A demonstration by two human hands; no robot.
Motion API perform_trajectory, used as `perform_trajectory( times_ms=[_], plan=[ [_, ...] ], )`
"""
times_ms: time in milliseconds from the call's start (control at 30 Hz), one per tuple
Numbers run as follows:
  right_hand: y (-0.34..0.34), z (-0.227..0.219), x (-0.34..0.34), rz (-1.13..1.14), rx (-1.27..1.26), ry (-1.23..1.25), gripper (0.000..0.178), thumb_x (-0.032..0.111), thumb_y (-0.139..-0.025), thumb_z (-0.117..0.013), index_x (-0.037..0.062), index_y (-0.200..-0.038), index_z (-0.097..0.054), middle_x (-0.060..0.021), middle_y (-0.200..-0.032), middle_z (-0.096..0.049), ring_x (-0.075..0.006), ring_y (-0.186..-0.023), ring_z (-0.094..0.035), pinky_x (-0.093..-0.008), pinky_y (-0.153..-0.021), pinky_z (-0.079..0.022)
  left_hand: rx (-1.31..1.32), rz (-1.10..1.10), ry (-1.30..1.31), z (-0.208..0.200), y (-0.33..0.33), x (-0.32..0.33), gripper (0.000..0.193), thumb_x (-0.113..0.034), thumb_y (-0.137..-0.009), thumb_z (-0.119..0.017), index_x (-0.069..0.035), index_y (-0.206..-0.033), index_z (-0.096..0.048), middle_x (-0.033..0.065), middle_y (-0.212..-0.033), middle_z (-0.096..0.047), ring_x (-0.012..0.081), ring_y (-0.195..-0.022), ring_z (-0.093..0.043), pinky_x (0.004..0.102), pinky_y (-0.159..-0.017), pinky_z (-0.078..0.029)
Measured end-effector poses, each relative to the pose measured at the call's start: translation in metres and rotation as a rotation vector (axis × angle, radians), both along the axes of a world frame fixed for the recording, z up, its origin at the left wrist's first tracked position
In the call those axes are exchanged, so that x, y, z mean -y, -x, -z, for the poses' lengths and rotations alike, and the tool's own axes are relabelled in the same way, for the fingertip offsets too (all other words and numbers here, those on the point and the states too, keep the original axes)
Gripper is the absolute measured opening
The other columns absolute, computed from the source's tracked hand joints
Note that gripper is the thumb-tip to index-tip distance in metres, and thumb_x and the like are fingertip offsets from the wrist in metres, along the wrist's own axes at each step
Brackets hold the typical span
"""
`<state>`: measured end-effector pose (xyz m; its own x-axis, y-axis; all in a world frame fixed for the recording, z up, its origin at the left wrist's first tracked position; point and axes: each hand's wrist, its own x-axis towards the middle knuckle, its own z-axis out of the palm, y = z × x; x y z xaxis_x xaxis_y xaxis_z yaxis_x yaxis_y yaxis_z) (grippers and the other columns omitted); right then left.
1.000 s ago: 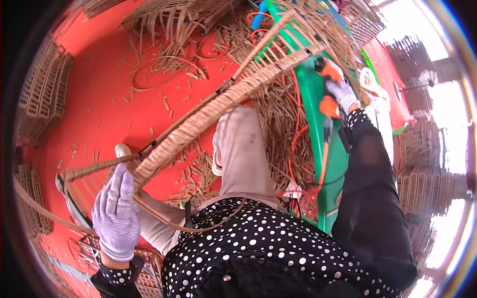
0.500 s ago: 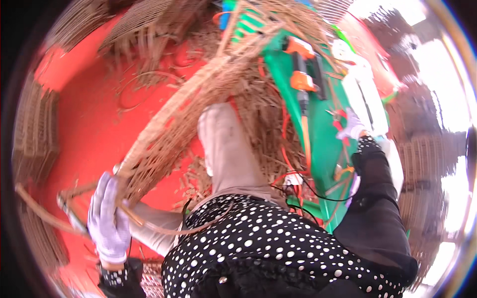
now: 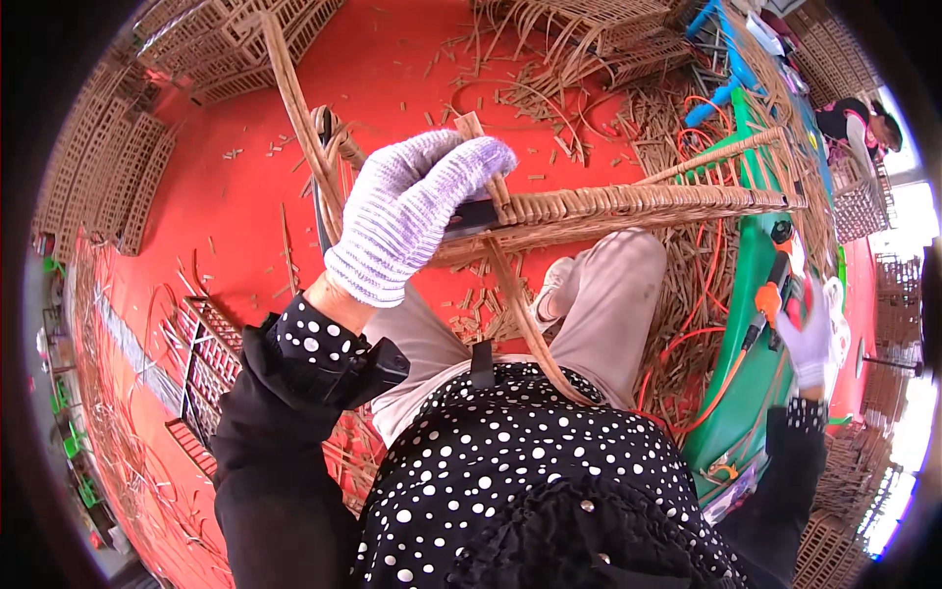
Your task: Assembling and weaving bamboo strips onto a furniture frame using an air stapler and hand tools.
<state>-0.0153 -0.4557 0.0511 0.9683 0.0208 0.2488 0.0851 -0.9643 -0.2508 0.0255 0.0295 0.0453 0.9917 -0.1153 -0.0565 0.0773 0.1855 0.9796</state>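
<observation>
My left hand (image 3: pixel 412 211), in a white-lilac knit glove, pinches a flat brown rattan strip (image 3: pixel 474 133) at the left end of a woven rattan frame (image 3: pixel 628 203). The frame lies across above my knees, its far corner resting at the green bench (image 3: pixel 721 363). Beside the glove a dark bare bar (image 3: pixel 469 218) of the frame shows. A loose strip end (image 3: pixel 530 324) hangs from it down to my lap. My right hand (image 3: pixel 810 339), gloved too, is over the bench with fingers spread, close to an orange-and-black power tool (image 3: pixel 768 299). It holds nothing that I can see.
Stacks of woven panels (image 3: pixel 108 167) stand on the red floor (image 3: pixel 383 74) at left and back. Rattan scraps (image 3: pixel 481 314) and an orange hose (image 3: pixel 721 393) lie between my legs and the bench. Another person (image 3: pixel 859 133) bends over at the far right.
My view has swung left. The woven frame now lies more level across me. My left hand, flat against its end before, has closed on a strip; my right hand stays by the bench, fingers spread.
</observation>
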Motion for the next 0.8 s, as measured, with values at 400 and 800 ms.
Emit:
perform_trajectory(
  times_ms=[400,800],
  plan=[
    [-0.102,-0.036,-0.254,-0.978,0.05,0.514,0.064,0.043,-0.061,-0.069,0.008,-0.111,-0.05,-0.0136,-0.099,-0.052,-0.0307,-0.092,-0.052,-0.0404,-0.081,-0.039,0.024,0.029,-0.083,0.003,0.006,-0.006,0.024,-0.021,-0.088,-0.056,0.0,-0.096,-0.063,0.0034,-0.087,-0.064,0.0089,-0.08,-0.059,0.0234,-0.074,-0.048],
    [-0.104,-0.038,-0.23,-0.708,0.011,0.314,0.046,0.037,-0.069,-0.067,0.0094,-0.105,-0.058,-0.0135,-0.092,-0.061,-0.0301,-0.083,-0.059,-0.0392,-0.069,-0.046,0.244,-0.148,-0.094,0.007,-0.008,-0.012,0.024,-0.008,-0.086,-0.05,-0.001,-0.108,-0.056,0.004,-0.097,-0.06,0.0123,-0.086,-0.058,0.0253,-0.08,-0.047]
  ],
)
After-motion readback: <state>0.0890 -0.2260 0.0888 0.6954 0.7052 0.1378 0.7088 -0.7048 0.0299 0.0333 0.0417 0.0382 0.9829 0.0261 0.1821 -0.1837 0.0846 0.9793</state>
